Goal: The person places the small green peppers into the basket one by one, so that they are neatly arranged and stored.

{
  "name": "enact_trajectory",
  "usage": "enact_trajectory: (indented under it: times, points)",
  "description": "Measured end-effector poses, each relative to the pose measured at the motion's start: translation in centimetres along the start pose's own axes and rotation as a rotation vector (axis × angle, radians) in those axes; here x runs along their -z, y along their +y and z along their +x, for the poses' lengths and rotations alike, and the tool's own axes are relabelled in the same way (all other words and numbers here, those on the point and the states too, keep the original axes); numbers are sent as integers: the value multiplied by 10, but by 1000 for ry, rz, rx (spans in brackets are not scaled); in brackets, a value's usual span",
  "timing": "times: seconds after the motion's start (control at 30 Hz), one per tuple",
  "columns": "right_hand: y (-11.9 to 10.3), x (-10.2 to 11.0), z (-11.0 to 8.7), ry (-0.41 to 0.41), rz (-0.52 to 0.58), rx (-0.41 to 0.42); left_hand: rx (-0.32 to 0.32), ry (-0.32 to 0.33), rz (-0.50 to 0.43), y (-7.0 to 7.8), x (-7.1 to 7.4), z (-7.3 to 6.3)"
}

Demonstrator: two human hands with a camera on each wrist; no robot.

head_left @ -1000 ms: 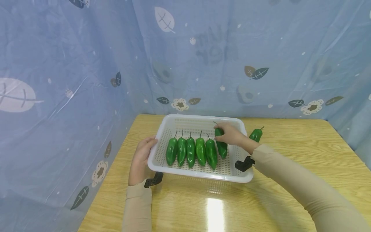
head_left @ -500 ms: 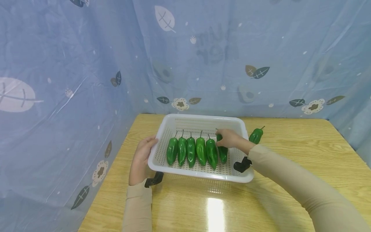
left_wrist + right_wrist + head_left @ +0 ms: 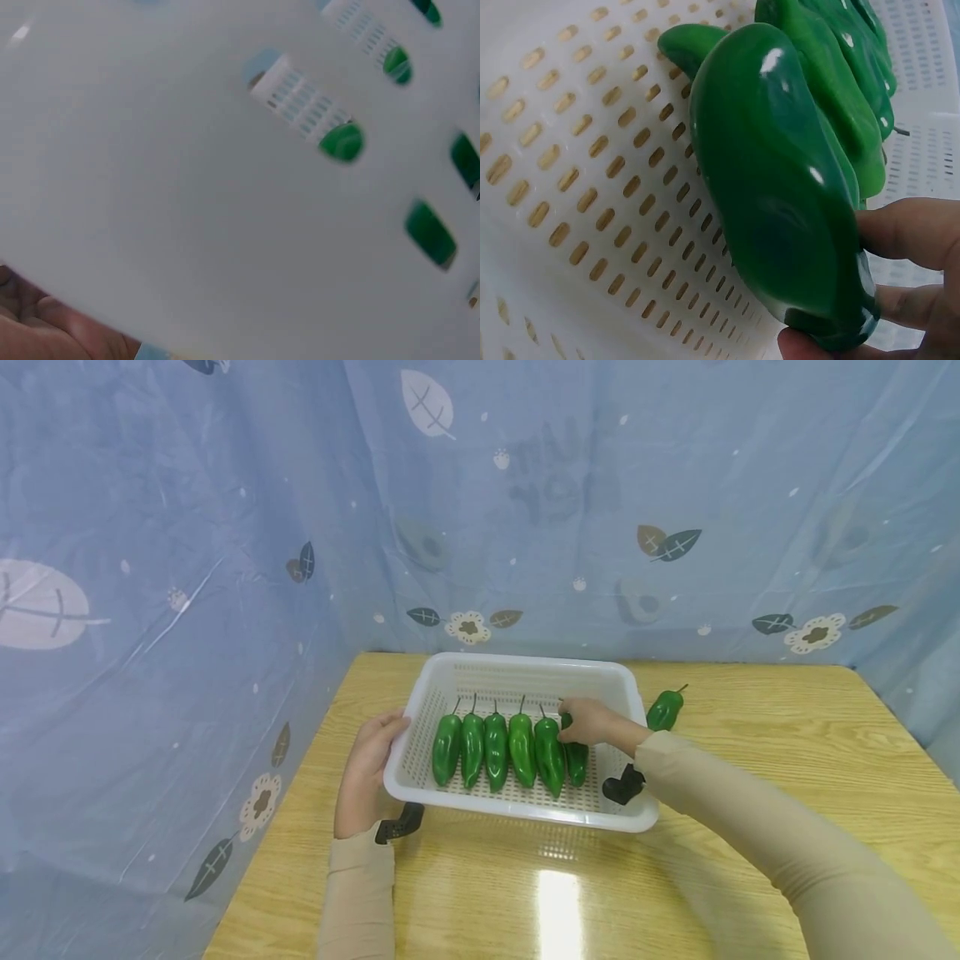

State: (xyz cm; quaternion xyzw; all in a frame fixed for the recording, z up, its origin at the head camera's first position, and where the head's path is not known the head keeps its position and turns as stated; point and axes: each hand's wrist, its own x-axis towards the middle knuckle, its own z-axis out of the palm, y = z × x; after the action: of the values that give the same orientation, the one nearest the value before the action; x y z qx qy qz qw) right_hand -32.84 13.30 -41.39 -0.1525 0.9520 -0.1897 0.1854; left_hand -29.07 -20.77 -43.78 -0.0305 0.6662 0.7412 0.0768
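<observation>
My right hand is inside a white plastic basket and holds a glossy green chili pepper near its stem end. In the right wrist view, thumb and fingers pinch the wide end of this pepper, and its body lies over the slotted floor. Left of it, several green peppers lie side by side with stems pointing away. My left hand holds the basket's left rim. The left wrist view is mostly the basket's white wall, with part of the hand at the lower left.
Another green pepper lies on the wooden table, just right of the basket. A blue patterned curtain hangs behind the table and along its left side. Black wrist cameras sit by both sleeves.
My right hand has lowered the pepper slightly toward me, to the basket floor beside the row. My left hand has stayed on the rim.
</observation>
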Motion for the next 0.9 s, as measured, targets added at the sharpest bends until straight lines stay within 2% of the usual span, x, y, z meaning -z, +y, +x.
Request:
enact_trajectory:
  times: [0.5,0.9]
  points:
    - [1,-2,5,-17,-4,-27,15,1,0,2,-1,-1]
    - [1,-5,4,-65,-36,-70,-4,4,9,-1,-1,0]
